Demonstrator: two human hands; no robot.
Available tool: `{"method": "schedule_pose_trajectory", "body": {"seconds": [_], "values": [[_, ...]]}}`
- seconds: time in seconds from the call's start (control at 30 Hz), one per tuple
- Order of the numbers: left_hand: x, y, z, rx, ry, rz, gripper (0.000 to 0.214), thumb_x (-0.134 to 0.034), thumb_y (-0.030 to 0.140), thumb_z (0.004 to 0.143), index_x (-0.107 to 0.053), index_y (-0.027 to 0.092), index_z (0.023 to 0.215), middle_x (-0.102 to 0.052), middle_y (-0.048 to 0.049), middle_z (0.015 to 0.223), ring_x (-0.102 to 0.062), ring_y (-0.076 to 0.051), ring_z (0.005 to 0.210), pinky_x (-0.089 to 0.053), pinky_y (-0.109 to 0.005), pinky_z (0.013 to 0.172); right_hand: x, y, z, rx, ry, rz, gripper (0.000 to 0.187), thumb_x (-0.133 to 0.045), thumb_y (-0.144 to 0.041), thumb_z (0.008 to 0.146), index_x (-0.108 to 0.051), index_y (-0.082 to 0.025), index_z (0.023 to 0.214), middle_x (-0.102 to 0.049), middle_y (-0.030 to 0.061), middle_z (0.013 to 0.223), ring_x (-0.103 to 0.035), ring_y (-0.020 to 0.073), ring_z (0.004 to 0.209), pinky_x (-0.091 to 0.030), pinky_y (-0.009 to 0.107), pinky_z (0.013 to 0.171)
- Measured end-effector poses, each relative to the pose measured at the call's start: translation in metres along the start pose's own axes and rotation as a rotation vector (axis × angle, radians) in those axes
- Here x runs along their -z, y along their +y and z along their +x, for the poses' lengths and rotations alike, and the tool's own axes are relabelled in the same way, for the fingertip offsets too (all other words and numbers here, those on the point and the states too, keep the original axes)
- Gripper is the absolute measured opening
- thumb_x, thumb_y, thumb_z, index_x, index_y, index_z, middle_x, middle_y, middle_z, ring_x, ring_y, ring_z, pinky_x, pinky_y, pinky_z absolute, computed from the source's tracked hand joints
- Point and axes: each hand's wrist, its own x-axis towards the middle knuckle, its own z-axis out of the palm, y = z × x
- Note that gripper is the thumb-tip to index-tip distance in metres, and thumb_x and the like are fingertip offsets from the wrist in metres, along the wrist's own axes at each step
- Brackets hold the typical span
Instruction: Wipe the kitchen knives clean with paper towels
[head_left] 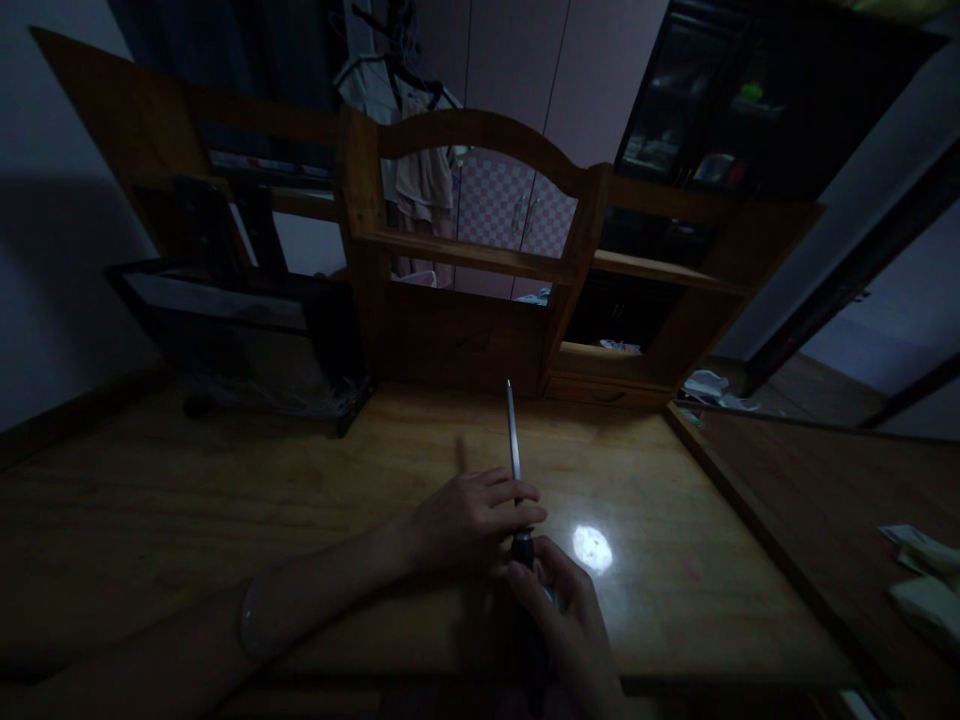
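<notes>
A tool with a long thin metal shaft and a dark handle, which looks like a screwdriver (513,435), points away from me over the wooden desk (360,520). My right hand (574,610) is closed around its handle, thumb and fingers pinching just below the collar. My left hand (480,512) comes in from the left with its fingers bent across the lower shaft, just ahead of the right hand. Its thumb is hidden beneath. The shaft's tip stands free of anything. Shadow hides the rear of the handle.
A wooden shelf unit (465,262) rises at the desk's back. A black-framed box-like object (232,340) stands at the back left. Bright light reflects (592,549) off the desktop. Papers (926,575) lie on a lower surface at right. Clothes (424,180) hang behind.
</notes>
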Motion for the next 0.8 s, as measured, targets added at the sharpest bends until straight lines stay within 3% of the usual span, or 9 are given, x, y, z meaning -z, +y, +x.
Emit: {"method": "schedule_pose_trajectory", "body": {"seconds": [0.17,0.37,0.53,0.67,0.8], "values": [[-0.001,0.002,0.0,-0.001,-0.007,0.016,0.029,-0.045,0.028,0.093,-0.06,0.022,0.117,-0.059,-0.0132,0.119,-0.055,-0.026,0.105,-0.042,-0.034,0.089,-0.001,0.006,-0.001,-0.006,0.029,0.065,0.033,-0.068,-0.048,0.077,-0.068,-0.018,0.091,-0.061,0.0022,0.079,-0.056,0.02,0.077,-0.045,0.026,0.067],[-0.004,0.0,-0.003,-0.047,0.039,0.131,0.02,-0.049,0.023,0.092,-0.061,0.023,0.108,-0.059,-0.0106,0.111,-0.053,-0.024,0.106,-0.047,-0.033,0.085,0.0,0.016,-0.005,-0.078,0.255,0.197,0.042,-0.074,-0.052,0.069,-0.071,-0.021,0.097,-0.068,0.005,0.104,-0.057,0.0268,0.106,-0.047,0.03,0.084],[-0.003,-0.002,-0.005,-0.148,0.13,0.234,0.015,-0.049,0.018,0.092,-0.061,0.021,0.1,-0.059,-0.0095,0.113,-0.05,-0.023,0.114,-0.049,-0.032,0.089,-0.001,0.017,-0.006,-0.128,0.102,0.26,0.039,-0.075,-0.049,0.068,-0.071,-0.017,0.09,-0.07,0.0055,0.093,-0.062,0.0251,0.092,-0.049,0.029,0.077],[-0.003,-0.007,-0.006,-0.228,0.121,0.273,0.016,-0.051,0.016,0.091,-0.061,0.02,0.103,-0.062,-0.0086,0.109,-0.05,-0.022,0.118,-0.047,-0.034,0.097,-0.007,0.018,-0.01,-0.138,0.233,0.274,0.044,-0.077,-0.045,0.067,-0.07,-0.02,0.101,-0.067,0.0062,0.11,-0.059,0.0268,0.105,-0.049,0.031,0.083],[-0.005,-0.011,-0.006,-0.212,0.161,0.262,0.016,-0.053,0.016,0.089,-0.061,0.019,0.103,-0.062,-0.0099,0.106,-0.052,-0.024,0.114,-0.048,-0.036,0.096,-0.005,0.017,-0.011,-0.134,0.224,0.222,0.041,-0.075,-0.048,0.069,-0.072,-0.02,0.098,-0.068,0.0065,0.106,-0.06,0.026,0.102,-0.05,0.03,0.081]]}}
